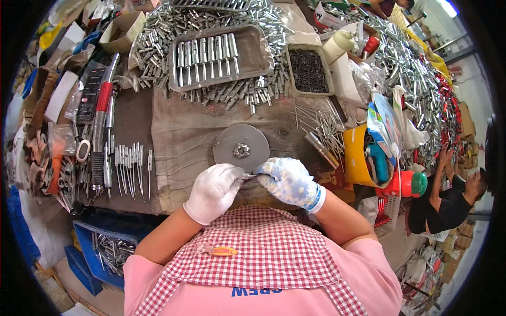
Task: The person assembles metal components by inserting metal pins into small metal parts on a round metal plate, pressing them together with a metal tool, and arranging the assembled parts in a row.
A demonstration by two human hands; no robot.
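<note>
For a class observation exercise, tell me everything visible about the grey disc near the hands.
The grey disc is round and dull; its material is unclear. It lies on the wrinkled brown covering, with small shiny metal pieces clustered around its middle. The left hand and right hand are by its near edge; whether either touches it cannot be told.
</note>
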